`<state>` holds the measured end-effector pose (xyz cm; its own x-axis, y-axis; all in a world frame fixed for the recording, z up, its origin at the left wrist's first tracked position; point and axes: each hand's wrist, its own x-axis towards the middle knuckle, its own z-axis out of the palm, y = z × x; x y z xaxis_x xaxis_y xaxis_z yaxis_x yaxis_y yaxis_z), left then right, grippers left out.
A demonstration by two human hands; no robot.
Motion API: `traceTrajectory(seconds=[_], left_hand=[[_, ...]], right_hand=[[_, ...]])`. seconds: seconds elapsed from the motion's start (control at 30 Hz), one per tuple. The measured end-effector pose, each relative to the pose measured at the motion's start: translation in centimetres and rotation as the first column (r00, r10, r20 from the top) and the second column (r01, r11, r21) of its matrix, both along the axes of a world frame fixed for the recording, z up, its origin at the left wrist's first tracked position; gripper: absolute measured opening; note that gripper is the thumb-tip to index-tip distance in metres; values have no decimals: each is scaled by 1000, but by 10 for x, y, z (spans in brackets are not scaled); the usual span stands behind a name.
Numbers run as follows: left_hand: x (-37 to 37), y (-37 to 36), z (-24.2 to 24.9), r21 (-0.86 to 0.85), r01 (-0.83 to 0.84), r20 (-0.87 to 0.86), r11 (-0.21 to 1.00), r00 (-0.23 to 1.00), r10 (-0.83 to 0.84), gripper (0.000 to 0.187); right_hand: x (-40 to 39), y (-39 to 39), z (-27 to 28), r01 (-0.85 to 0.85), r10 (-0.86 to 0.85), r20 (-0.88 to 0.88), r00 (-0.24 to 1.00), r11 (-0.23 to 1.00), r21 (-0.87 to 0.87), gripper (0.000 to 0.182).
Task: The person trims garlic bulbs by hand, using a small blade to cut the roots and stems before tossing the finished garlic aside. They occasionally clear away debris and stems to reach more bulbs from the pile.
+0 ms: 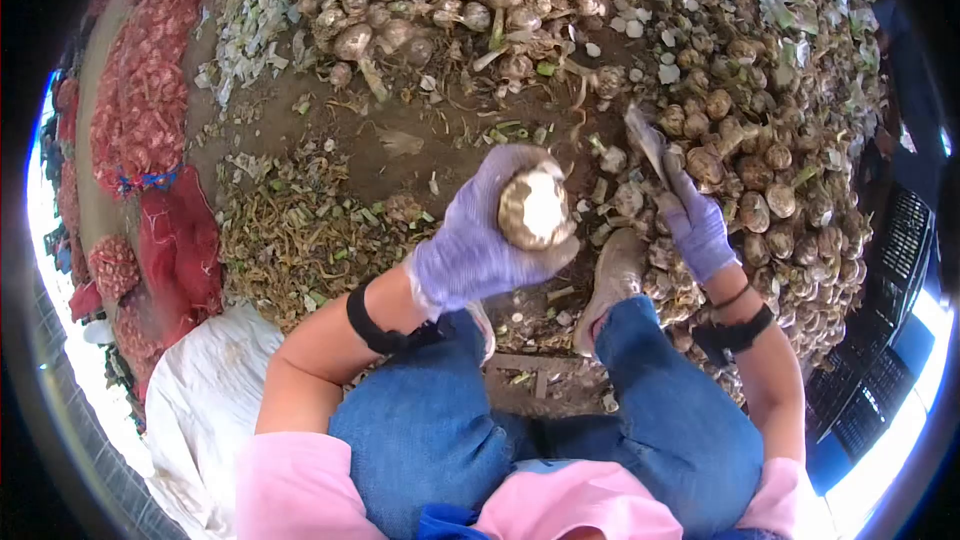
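In purple gloves, both my hands are raised over the littered ground. My left hand (472, 240) is wrapped round a large garlic bulb (543, 206), whose bright white face points up at me with brownish skin around it. To the right, my right hand (698, 230) is closed on a knife (650, 145), its dull, dirty blade pointing up and slightly left, apart from the bulb. The knife's handle is mostly hidden by the glove. Just beyond the blade lie loose garlic bulbs (705, 165).
A heap of stalked garlic (480, 5) lies ahead, with more piled at the right. Trimmed stalks and peelings (300, 250) cover the left ground. Red mesh sacks (150, 80), a white sack (210, 390) and black crates (870, 380) stand around my seated legs.
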<state>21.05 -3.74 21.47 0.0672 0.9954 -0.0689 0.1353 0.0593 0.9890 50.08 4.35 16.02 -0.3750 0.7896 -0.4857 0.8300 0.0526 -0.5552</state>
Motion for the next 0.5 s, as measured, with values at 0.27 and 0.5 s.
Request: traceTrajectory(seconds=[0.27, 0.5], left_hand=[[-24, 26, -17, 342, 410, -107, 845, 911, -399, 27], [-13, 26, -15, 519, 465, -270, 718, 886, -378, 31]], right_hand=[[-22, -8, 70, -179, -27, -498, 867, 916, -360, 61], [-57, -3, 99, -264, -15, -538, 843, 860, -437, 62]])
